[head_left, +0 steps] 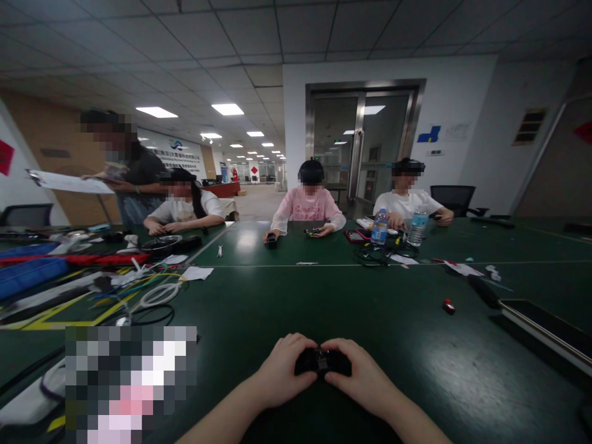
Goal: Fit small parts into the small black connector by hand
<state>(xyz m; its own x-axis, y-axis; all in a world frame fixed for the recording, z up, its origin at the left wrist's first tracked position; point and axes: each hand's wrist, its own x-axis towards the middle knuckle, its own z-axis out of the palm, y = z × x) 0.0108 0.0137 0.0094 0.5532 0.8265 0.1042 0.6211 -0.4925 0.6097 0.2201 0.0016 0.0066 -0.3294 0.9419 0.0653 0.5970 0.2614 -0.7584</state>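
Observation:
Both of my hands rest low on the dark green table, close together. My left hand and my right hand are each closed around one end of a small black device, which lies between them just above the tabletop. Its middle shows a small lighter part; the ends are hidden under my fingers.
Three people sit at the far side with small parts and two water bottles; a fourth stands at the left. Cables, a white ring, blue bins and papers crowd the left. A small red object and a flat dark slab lie at right.

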